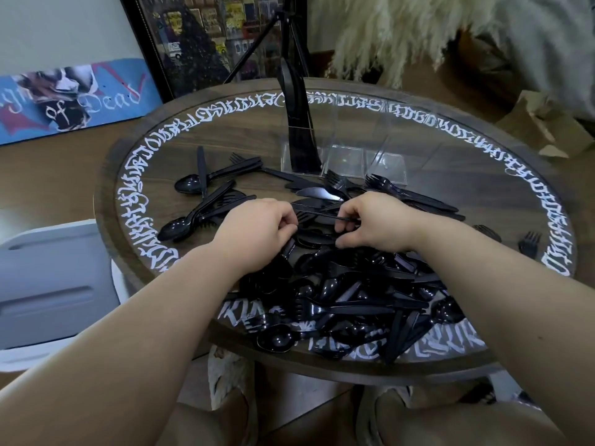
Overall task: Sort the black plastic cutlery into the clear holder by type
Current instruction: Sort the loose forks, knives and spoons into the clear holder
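Both hands, left (257,225) and right (370,220), pinch cutlery (322,215) above pile (347,294) at table (180,252) near edge; holder (344,159) far edge.

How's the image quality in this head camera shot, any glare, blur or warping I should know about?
Head view: wide-angle warping bends the round table rim and stretches the forearms; the clear holder nearly vanishes, marked only by faint edge reflections; the black cutlery pile shows small specular glints but merges into one dark mass; both hands, left hand and right hand, look slightly soft.
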A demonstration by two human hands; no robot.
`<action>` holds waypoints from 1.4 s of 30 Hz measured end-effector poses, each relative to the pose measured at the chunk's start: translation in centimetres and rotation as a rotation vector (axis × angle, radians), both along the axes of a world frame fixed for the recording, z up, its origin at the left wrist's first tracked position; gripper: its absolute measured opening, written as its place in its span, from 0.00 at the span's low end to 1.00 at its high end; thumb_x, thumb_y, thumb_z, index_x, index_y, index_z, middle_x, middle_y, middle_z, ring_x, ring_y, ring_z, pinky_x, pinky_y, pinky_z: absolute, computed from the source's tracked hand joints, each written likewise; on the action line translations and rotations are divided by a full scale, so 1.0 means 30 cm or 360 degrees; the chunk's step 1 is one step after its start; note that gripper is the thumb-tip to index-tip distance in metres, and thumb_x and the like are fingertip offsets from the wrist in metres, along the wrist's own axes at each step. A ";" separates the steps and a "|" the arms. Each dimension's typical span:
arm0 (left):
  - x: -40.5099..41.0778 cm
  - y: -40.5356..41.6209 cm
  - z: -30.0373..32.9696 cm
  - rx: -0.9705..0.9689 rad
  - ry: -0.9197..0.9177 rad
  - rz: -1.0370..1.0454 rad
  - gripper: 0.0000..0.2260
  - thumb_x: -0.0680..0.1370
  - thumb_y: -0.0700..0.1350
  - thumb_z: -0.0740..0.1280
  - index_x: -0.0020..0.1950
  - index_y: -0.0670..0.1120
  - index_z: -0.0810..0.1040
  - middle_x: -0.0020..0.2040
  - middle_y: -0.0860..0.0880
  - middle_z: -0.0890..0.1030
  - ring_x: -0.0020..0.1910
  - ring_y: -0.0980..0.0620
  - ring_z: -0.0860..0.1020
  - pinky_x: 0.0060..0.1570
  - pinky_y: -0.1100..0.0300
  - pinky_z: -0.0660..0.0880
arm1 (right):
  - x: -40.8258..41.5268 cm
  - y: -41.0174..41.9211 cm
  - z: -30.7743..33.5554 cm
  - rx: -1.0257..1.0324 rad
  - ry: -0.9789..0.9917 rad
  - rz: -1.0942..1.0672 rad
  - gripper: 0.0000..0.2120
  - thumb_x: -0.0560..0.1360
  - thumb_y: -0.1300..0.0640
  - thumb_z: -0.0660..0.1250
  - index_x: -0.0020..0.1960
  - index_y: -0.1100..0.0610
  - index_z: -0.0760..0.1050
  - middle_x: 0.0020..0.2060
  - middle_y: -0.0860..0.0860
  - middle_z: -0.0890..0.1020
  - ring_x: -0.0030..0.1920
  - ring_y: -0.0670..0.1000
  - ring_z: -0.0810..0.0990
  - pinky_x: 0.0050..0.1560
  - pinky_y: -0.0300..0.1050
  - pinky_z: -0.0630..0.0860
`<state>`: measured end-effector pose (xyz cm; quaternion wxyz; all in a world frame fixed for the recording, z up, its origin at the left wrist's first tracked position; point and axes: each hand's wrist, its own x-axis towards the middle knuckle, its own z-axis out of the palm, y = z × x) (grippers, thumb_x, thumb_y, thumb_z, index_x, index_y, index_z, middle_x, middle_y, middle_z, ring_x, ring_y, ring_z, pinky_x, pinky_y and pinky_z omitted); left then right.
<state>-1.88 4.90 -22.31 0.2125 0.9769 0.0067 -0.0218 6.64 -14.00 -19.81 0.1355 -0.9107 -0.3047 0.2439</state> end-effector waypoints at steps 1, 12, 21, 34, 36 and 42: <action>0.003 0.002 0.000 0.0004 -0.0005 0.0016 0.06 0.79 0.49 0.64 0.51 0.51 0.79 0.46 0.53 0.77 0.49 0.51 0.74 0.50 0.58 0.70 | 0.001 -0.004 -0.001 -0.0006 0.0002 -0.0007 0.07 0.70 0.52 0.74 0.44 0.52 0.79 0.39 0.47 0.80 0.41 0.49 0.77 0.44 0.41 0.72; 0.021 0.011 -0.014 0.0074 -0.0208 0.0283 0.07 0.78 0.43 0.64 0.53 0.49 0.79 0.52 0.50 0.77 0.55 0.47 0.73 0.50 0.56 0.68 | 0.003 -0.033 -0.020 -0.0044 -0.0107 0.0023 0.06 0.72 0.52 0.72 0.45 0.51 0.76 0.40 0.47 0.79 0.42 0.50 0.77 0.41 0.40 0.69; 0.038 -0.067 -0.010 0.0010 -0.0158 -0.0070 0.13 0.78 0.49 0.65 0.62 0.56 0.79 0.59 0.53 0.74 0.60 0.49 0.67 0.61 0.54 0.67 | 0.030 -0.097 -0.004 0.0395 -0.0367 -0.0500 0.03 0.74 0.58 0.64 0.41 0.55 0.73 0.32 0.45 0.75 0.38 0.52 0.73 0.39 0.43 0.65; 0.089 -0.128 -0.037 0.0185 -0.0167 0.0122 0.10 0.78 0.51 0.65 0.58 0.55 0.80 0.59 0.54 0.72 0.64 0.48 0.63 0.61 0.51 0.63 | 0.026 -0.147 -0.036 0.0346 -0.0242 -0.0549 0.06 0.81 0.55 0.54 0.47 0.56 0.62 0.35 0.50 0.71 0.43 0.58 0.70 0.41 0.47 0.61; 0.086 -0.120 -0.035 0.0151 -0.0221 0.0122 0.09 0.79 0.51 0.64 0.56 0.54 0.82 0.57 0.53 0.73 0.63 0.48 0.65 0.59 0.51 0.64 | 0.031 -0.141 -0.033 0.0359 -0.0271 -0.0492 0.09 0.81 0.51 0.56 0.49 0.57 0.65 0.36 0.51 0.74 0.43 0.57 0.71 0.41 0.47 0.62; 0.076 -0.102 0.027 -0.0153 -0.0317 0.0148 0.06 0.80 0.46 0.62 0.53 0.48 0.78 0.49 0.50 0.79 0.50 0.47 0.76 0.50 0.53 0.72 | 0.036 -0.115 -0.021 0.0299 -0.0529 -0.0234 0.12 0.79 0.45 0.60 0.50 0.54 0.66 0.41 0.51 0.74 0.43 0.56 0.73 0.40 0.46 0.64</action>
